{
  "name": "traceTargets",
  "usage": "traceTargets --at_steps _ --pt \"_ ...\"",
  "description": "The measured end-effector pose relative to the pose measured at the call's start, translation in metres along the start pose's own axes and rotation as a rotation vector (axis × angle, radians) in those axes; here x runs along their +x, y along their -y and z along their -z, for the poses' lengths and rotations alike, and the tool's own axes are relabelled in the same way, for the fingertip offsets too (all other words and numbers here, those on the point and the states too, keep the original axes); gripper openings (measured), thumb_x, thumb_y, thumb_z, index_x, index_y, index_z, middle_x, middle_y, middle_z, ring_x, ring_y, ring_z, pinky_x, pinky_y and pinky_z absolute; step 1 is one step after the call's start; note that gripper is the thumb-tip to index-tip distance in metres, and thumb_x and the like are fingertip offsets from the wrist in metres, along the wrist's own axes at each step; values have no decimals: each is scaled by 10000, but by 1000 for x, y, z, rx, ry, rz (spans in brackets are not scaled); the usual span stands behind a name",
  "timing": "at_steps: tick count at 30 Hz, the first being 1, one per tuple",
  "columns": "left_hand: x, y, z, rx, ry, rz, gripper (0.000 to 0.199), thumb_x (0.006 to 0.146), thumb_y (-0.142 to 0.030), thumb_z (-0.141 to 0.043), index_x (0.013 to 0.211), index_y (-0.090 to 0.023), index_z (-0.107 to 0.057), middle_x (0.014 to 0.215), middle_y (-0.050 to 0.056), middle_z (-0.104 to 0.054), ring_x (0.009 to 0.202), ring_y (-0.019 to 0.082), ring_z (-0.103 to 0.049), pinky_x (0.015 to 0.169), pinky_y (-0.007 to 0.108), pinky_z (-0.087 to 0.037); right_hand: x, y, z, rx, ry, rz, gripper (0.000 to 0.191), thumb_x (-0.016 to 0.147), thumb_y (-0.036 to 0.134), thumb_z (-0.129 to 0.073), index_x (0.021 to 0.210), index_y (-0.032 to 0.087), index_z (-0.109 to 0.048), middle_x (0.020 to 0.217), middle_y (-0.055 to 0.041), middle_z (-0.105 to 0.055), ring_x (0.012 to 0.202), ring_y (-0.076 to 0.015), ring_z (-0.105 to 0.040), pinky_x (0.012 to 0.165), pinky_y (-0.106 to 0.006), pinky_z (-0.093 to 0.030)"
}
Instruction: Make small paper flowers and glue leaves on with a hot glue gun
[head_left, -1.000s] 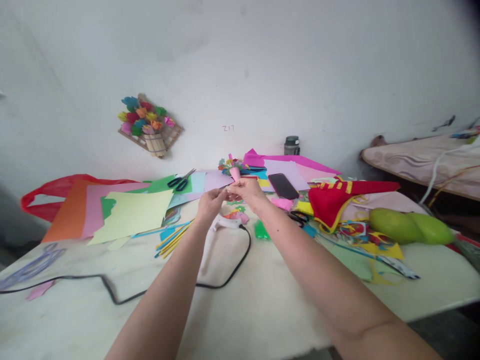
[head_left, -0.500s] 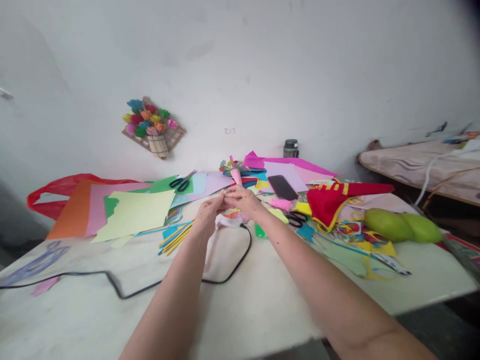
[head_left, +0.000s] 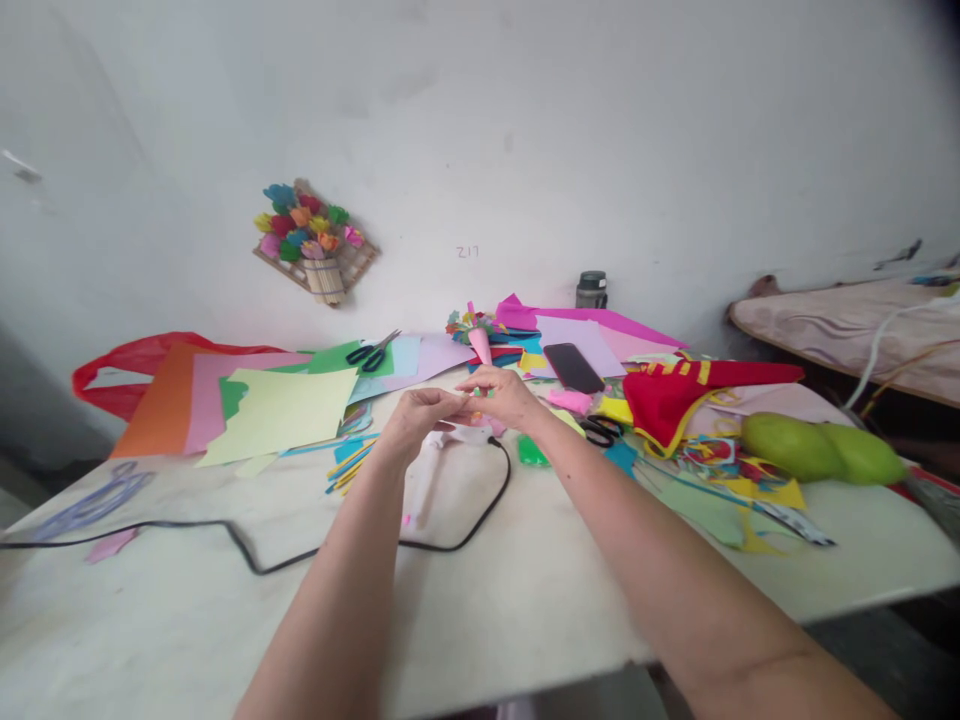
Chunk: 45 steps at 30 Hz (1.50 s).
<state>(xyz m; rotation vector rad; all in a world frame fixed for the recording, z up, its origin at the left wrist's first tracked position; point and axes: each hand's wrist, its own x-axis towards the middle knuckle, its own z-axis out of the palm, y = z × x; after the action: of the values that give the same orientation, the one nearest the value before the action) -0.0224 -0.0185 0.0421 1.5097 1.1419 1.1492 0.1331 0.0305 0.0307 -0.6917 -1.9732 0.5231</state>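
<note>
My left hand (head_left: pixel 424 418) and my right hand (head_left: pixel 505 396) meet above the middle of the table, fingers pinched together. A small green piece (head_left: pixel 484 393), perhaps paper, shows between the fingertips; its shape is mostly hidden. Just under the hands lies a white corded tool (head_left: pixel 472 435) that looks like a hot glue gun, partly covered by them. Behind the hands stands a pink paper cone (head_left: pixel 480 345) topped with many-coloured paper flowers (head_left: pixel 474 322). Yellow and blue thin sticks (head_left: pixel 349 466) lie left of my left hand.
Coloured paper sheets (head_left: pixel 281 415) and scissors (head_left: pixel 373 352) lie at the left. At the right are a phone (head_left: pixel 574 369), black-handled scissors (head_left: pixel 602 431), red cloth (head_left: pixel 667 405), paper scraps and green fruit (head_left: pixel 791 447). A black cord (head_left: pixel 259 572) crosses the front.
The view has shifted slightly, so the table things sit a little further right. My fingers have changed their pinch, and the small green piece now shows between them.
</note>
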Motion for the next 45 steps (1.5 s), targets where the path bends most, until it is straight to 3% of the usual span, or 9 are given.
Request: traceTargets --at_steps 4,10,16,21,28,32,37,45 --pt "0 0 2 3 15 12 284 639 -401 -621 629 -117 -602 614 80 -649 564 147 -593 564 252 -435 -1 -1 -3 -77 2 0 269 619 371 -661 828 202 -680 753 -22 -625 602 -100 -500 556 -223 -375" --pt "1 0 1 22 10 19 293 626 -400 -630 587 -119 -555 545 50 -617 488 124 -567 514 237 -419 -1 -3 -8 -188 -44 112 324 614 377 -666 881 194 -671 758 -15 -627 574 -89 -483 576 -221 -368" --pt "5 10 4 -16 30 86 308 629 -414 -626 598 -121 -539 502 35 -589 453 120 -553 479 227 -405 -2 2 -9 -196 35 152 293 631 333 -663 896 208 -663 777 -17 -630 616 -99 -504 630 -226 -373" --pt "7 17 8 -116 23 95 330 647 -444 -606 629 -120 -548 500 22 -572 430 94 -518 459 210 -398 -2 3 -9 -81 24 100 331 610 325 -680 915 201 -648 794 -12 -616 607 -93 -503 596 -222 -383" --pt "4 12 8 -70 74 49 390 636 -485 -604 695 -100 -604 691 105 -649 531 132 -570 532 251 -441 -3 -3 -6 -75 -7 1 394 639 325 -651 1009 200 -604 812 -17 -602 616 -94 -500 587 -229 -390" --pt "2 9 7 -8 56 22 320 602 -420 -658 654 -115 -580 703 82 -651 539 128 -572 552 258 -443 -3 -4 -5 -99 8 -29 446 629 311 -654 1057 211 -576 838 -12 -598 622 -93 -492 575 -223 -383" --pt "0 8 8 -22 91 22 267 625 -379 -638 631 -122 -566 629 62 -635 539 133 -576 563 262 -442 -3 -3 -7 -171 7 24 540 569 328 -702 1081 222 -563 855 -10 -599 624 -95 -482 588 -224 -373" --pt "4 17 9 -27 116 43 272 638 -381 -617 621 -121 -538 545 45 -597 456 105 -528 483 230 -388 -2 -6 -9 -207 50 161 454 627 334 -670 1058 223 -577 863 -16 -604 631 -100 -488 661 -243 -378"
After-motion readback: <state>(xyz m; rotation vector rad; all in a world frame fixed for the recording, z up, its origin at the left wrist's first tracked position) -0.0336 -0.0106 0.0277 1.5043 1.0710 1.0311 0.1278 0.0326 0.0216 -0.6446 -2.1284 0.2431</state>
